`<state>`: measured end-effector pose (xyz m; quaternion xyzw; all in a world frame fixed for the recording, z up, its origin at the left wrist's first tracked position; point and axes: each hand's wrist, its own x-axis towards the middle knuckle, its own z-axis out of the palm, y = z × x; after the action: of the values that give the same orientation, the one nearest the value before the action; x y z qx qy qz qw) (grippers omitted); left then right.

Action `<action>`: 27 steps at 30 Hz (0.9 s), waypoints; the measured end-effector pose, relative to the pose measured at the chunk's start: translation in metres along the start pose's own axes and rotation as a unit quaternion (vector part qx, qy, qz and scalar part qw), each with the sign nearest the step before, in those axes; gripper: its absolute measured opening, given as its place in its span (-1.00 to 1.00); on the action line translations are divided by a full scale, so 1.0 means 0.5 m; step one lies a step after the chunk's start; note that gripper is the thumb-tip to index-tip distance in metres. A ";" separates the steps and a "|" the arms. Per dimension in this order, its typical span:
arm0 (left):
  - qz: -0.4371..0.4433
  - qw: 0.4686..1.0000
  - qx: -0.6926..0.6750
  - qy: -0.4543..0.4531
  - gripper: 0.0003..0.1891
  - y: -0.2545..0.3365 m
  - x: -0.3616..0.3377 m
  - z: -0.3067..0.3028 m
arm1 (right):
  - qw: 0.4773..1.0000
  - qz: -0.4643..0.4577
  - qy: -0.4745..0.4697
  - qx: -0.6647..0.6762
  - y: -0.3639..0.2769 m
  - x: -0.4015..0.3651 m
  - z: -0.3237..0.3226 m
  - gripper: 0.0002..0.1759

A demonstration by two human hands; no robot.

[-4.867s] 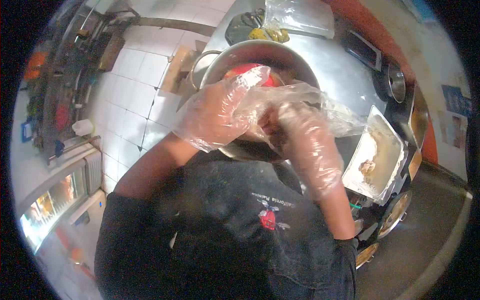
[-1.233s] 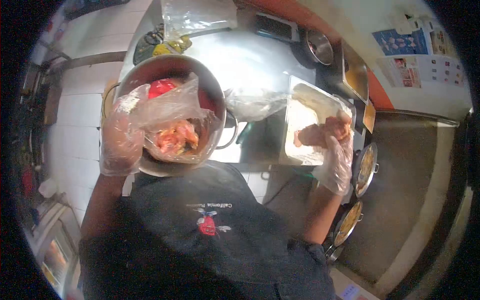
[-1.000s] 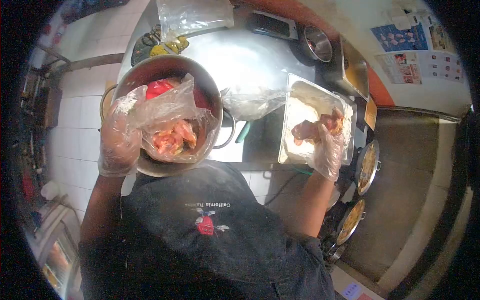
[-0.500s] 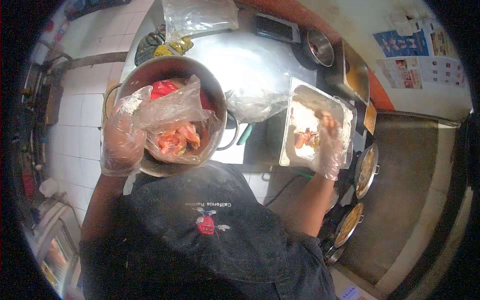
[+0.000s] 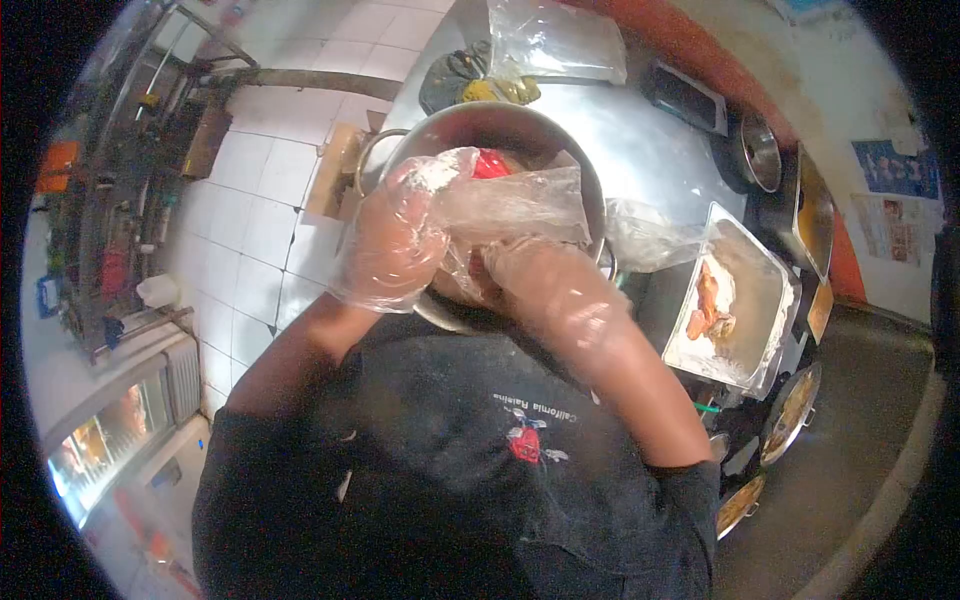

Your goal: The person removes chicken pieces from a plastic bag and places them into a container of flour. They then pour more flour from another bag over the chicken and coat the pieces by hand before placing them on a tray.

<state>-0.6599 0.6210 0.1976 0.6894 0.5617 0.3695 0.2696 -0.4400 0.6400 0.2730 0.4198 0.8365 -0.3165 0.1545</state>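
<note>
A large metal pot (image 5: 590,185) stands before me with a clear plastic bag (image 5: 530,200) in it. Something red (image 5: 490,164) shows behind the bag. My left hand (image 5: 400,235), in a clear plastic glove with white powder on it, is closed on the bag's left edge. My right hand (image 5: 555,290), also gloved, reaches into the bag's mouth; its fingertips and the bag's contents are mostly hidden. To the right, pieces of raw meat (image 5: 708,305) lie on white flour-like powder in a rectangular tray (image 5: 705,375).
A clear plastic sheet (image 5: 560,45), a dark-and-yellow bundle (image 5: 490,88) and a black flat device (image 5: 687,97) lie on the metal table (image 5: 640,135). A metal bowl (image 5: 760,150) stands at the back right. Round pans (image 5: 792,410) with food sit beyond the tray.
My right hand has gone from the tray leftward into the bag in the pot. My left hand stays on the bag. The view has swung, so everything appears further right.
</note>
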 end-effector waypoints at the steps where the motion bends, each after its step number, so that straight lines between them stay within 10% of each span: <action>1: 0.057 0.998 0.021 0.008 -0.42 0.012 0.009 -0.002 | 0.997 -0.017 0.071 0.036 -0.003 0.012 0.016 -0.68; 3: 0.166 0.984 0.063 0.027 -0.41 0.018 0.021 -0.008 | 0.985 -0.032 0.152 0.072 0.009 0.042 0.074 -0.68; 27: 0.133 0.989 0.072 -0.002 -0.47 -0.010 0.011 -0.006 | 0.978 -0.074 0.141 0.136 -0.012 0.055 0.092 -0.77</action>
<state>-0.6648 0.6273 0.1963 0.7760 0.4900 0.3594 0.1688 -0.4617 0.6237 0.2265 0.4138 0.8280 -0.3754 -0.0474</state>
